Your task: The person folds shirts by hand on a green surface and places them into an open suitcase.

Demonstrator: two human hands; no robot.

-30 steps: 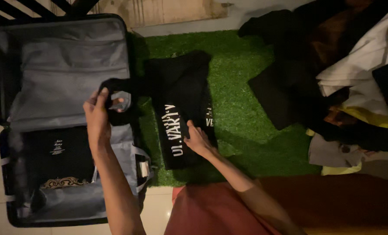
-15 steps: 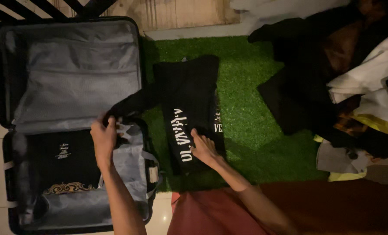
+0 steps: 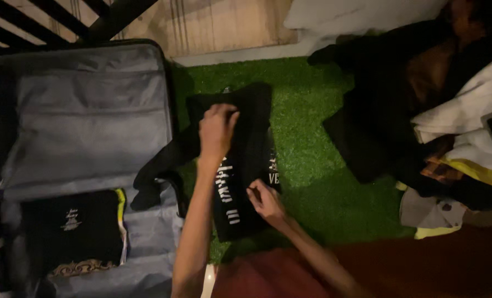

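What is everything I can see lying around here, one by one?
suitcase: one, grey lining, open flat at the left
folded clothes: one small stack, black with a yellow edge, in the suitcase's near half
black garment: one, black with white lettering, on the green mat, a sleeve trailing onto the suitcase edge
green mat: one, grass-like, centre
pile of clothes: one heap, black, white, yellow and brown, at the right
wooden floor: pale, at the top
left hand: one, resting on the garment's upper part
right hand: one, pressing the garment's lower part
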